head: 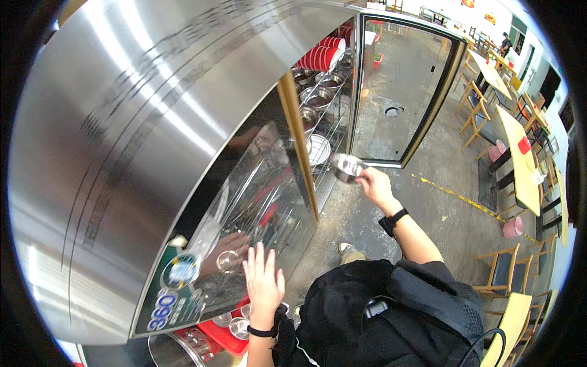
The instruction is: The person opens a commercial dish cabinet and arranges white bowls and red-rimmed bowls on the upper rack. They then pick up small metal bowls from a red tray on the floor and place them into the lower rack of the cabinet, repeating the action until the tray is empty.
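My right hand (377, 187) grips a round stainless steel bowl (347, 168) by its rim, in front of a tall steel cabinet with glass doors. My left hand (263, 280) is spread flat, with its fingers apart, at or close to the near glass door (279, 238); whether it touches the glass cannot be told. The far glass door (394, 91) stands wide open. On the wire shelves inside are several steel bowls (316, 97), stacked red cups or bowls (320, 58) and a white plate (318, 149).
Below the near door lies a red tray (224, 337) with clear cups, beside a large clear container (172, 351). Wooden tables (518, 156) and chairs (479, 117) line the right side, with a pink bin (512, 227) near them. A person (506, 45) is far off.
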`<state>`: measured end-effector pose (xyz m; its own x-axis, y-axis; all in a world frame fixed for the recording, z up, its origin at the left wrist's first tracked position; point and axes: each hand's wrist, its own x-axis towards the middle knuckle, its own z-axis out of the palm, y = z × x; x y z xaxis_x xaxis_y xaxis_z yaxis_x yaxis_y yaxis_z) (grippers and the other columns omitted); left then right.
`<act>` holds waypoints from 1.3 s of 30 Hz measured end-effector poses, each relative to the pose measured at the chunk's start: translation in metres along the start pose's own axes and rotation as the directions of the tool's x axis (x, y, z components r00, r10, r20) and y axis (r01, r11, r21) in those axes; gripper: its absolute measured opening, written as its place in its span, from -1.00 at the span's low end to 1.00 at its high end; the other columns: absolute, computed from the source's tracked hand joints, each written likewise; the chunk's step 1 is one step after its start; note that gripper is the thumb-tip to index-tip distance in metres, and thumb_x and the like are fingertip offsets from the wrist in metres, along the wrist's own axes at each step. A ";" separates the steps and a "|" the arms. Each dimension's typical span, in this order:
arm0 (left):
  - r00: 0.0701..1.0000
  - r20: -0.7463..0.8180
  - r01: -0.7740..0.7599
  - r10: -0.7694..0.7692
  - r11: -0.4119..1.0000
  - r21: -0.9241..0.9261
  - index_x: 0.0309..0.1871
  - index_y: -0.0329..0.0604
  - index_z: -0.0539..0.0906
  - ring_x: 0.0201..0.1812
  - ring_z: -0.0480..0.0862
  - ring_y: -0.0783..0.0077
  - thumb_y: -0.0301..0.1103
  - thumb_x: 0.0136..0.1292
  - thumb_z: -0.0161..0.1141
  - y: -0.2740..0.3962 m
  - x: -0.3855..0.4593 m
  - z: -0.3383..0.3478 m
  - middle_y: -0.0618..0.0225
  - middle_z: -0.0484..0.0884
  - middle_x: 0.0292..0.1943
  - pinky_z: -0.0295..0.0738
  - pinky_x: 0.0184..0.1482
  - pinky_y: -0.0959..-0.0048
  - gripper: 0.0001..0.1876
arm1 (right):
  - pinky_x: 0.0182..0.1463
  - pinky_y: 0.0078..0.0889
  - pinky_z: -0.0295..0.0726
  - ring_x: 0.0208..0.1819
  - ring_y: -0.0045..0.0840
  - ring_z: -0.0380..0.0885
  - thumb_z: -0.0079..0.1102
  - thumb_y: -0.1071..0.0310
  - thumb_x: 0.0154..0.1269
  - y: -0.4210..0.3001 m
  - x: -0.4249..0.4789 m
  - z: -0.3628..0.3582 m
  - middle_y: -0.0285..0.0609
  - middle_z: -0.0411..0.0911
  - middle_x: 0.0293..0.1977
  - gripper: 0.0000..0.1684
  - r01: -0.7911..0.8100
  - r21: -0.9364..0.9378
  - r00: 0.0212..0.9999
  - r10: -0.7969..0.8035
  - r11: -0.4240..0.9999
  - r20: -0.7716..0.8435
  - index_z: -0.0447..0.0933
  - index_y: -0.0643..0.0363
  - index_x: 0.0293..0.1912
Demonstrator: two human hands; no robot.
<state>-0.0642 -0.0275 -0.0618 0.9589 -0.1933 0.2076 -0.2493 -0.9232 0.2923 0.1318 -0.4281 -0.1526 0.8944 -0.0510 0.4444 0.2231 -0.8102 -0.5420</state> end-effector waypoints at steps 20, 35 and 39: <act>0.740 -0.295 0.672 -0.604 0.663 0.329 0.71 -0.44 0.00 0.75 -0.06 -0.23 -0.34 0.16 0.29 0.106 0.117 0.101 -0.25 -0.05 0.73 -0.05 0.66 -0.28 0.07 | 0.05 -0.16 0.73 -0.05 -0.19 0.74 0.38 0.36 0.32 0.203 0.387 0.087 -0.15 0.74 -0.08 -0.85 0.410 -0.047 0.891 -0.411 0.911 -0.194 0.72 0.15 -0.12; 0.707 -0.303 0.706 -0.639 0.652 0.276 0.70 -0.48 0.00 0.73 -0.01 -0.29 -0.38 0.16 0.29 0.111 0.121 0.102 -0.36 -0.03 0.70 -0.09 0.67 -0.27 0.06 | 0.11 -0.07 0.65 -0.05 -0.13 0.66 0.35 0.33 0.29 0.209 0.445 0.114 -0.11 0.75 -0.16 -0.85 0.411 -0.107 0.910 -0.415 0.905 -0.008 0.75 0.16 -0.19; 0.725 -0.288 0.689 -0.626 0.673 0.269 0.69 -0.51 0.02 0.73 -0.02 -0.28 -0.40 0.13 0.29 0.111 0.123 0.098 -0.33 -0.01 0.70 -0.10 0.67 -0.28 0.05 | 0.18 -0.07 0.62 -0.02 -0.07 0.64 0.36 0.33 0.26 0.221 0.445 0.117 -0.03 0.75 -0.14 -0.80 0.371 -0.099 0.929 -0.367 0.923 0.053 0.78 0.19 -0.16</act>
<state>0.0393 -0.1867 -0.0951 0.8122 0.5336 0.2359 0.5289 -0.8441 0.0883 0.6247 -0.5612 -0.1580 0.7691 0.2810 0.5740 0.4991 -0.8251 -0.2647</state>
